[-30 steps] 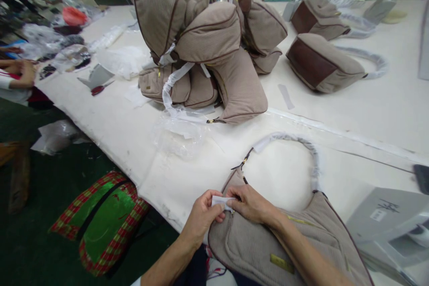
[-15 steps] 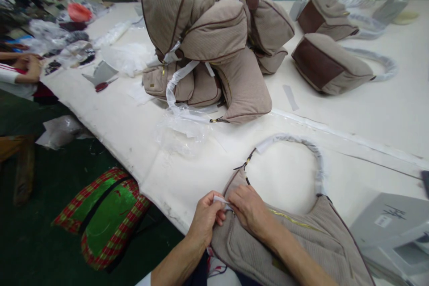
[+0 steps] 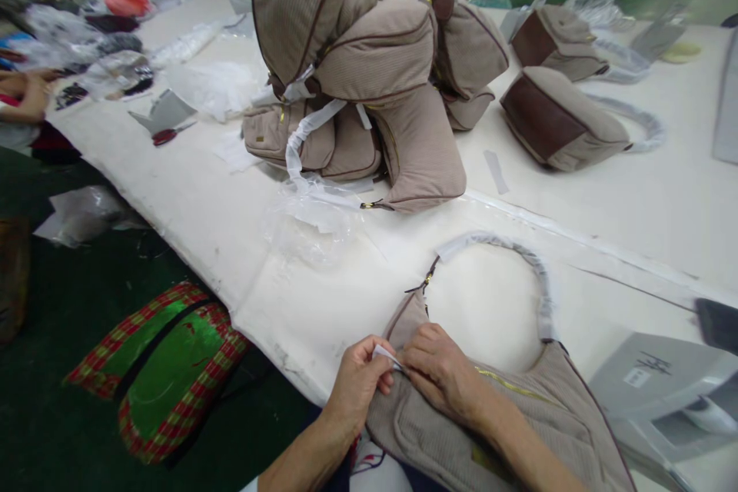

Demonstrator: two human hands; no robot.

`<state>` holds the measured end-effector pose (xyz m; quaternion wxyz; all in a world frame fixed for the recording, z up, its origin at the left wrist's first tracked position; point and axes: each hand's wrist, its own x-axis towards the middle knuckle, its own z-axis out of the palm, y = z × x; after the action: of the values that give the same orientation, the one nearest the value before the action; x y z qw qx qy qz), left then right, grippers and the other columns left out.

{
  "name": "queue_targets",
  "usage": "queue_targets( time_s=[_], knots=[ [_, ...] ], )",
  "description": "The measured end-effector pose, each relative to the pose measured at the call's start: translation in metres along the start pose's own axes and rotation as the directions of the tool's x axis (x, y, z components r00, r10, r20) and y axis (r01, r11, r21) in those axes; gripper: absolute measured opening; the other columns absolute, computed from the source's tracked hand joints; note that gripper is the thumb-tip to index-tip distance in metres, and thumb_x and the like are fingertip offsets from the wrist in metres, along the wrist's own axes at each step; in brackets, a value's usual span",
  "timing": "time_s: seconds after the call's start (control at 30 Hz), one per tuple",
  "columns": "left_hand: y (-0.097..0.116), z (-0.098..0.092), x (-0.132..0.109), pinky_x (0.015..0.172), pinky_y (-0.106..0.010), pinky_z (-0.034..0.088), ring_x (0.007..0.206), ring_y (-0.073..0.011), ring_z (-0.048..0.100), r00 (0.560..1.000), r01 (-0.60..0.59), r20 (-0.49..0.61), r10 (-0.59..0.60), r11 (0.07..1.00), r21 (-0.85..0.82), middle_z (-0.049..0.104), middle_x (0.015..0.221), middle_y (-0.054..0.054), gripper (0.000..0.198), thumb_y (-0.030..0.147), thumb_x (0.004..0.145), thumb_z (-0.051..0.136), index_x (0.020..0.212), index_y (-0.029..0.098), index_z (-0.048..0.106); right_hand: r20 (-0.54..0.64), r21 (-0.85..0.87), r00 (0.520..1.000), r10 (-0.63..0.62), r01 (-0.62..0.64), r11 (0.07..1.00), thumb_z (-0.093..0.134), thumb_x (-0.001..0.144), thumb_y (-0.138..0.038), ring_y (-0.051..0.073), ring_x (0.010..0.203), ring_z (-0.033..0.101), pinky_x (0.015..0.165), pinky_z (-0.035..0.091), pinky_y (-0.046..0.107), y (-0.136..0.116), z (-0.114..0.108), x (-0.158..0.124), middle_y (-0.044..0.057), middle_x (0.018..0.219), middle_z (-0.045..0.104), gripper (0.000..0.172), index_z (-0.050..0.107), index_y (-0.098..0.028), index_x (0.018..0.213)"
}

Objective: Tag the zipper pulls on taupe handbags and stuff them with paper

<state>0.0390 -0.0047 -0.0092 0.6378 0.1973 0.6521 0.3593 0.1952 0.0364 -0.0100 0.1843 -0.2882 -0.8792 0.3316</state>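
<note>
A taupe corduroy handbag [image 3: 519,430] lies at the table's near edge, its handle [image 3: 536,277] wrapped in white film and curving away from me. My left hand [image 3: 357,384] pinches a small white paper strip [image 3: 386,356] at the bag's near top corner. My right hand [image 3: 441,373] is closed on the same corner, fingers pressed on the zipper end beside the strip. A gold zipper line [image 3: 513,388] runs from there along the bag's top.
A pile of matching taupe bags [image 3: 357,77] stands mid-table, two more bags [image 3: 559,119] lie back right. Crumpled clear plastic [image 3: 311,223] lies before the pile. A grey box [image 3: 663,392] sits at right. A green plaid sack [image 3: 167,369] lies on the floor. Another person's arm [image 3: 23,92] shows far left.
The view has shifted slightly. Both hands stay at the bag's corner, working the white strip; the right hand's fingers have curled tighter over the zipper end.
</note>
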Motion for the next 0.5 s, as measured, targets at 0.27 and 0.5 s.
queue_targets(
  time_s=[0.27, 0.5],
  knots=[
    [-0.003, 0.002, 0.001, 0.039, -0.017, 0.028, 0.04, -0.0073, 0.042, 1.0, 0.02, -0.023, -0.021, 0.999, -0.038, 0.049, 0.043, 0.005, 0.007, 0.018, 0.058, 0.054, 0.064, 0.015, 0.057, -0.117, -0.224, 0.993, 0.005, -0.032, 0.974, 0.05, 0.086, -0.023, 0.015, 0.072, 0.048, 0.09, 0.029, 0.039, -0.012, 0.009, -0.001, -0.001, 0.066, 0.057, 0.013, 0.055, -0.02, 0.074],
    [0.003, -0.011, 0.0, 0.04, -0.017, 0.033, 0.042, -0.0078, 0.049, 0.976, 0.197, 0.13, -0.172, 0.957, -0.213, 0.057, 0.053, 0.002, 0.013, 0.018, 0.055, 0.058, 0.067, 0.016, 0.054, -0.222, -0.266, 0.973, -0.07, 0.009, 0.964, 0.034, 0.091, -0.015, 0.015, 0.068, 0.046, 0.095, 0.029, 0.043, -0.012, 0.019, -0.006, 0.002, 0.069, 0.058, 0.025, 0.057, -0.018, 0.082]
  ],
)
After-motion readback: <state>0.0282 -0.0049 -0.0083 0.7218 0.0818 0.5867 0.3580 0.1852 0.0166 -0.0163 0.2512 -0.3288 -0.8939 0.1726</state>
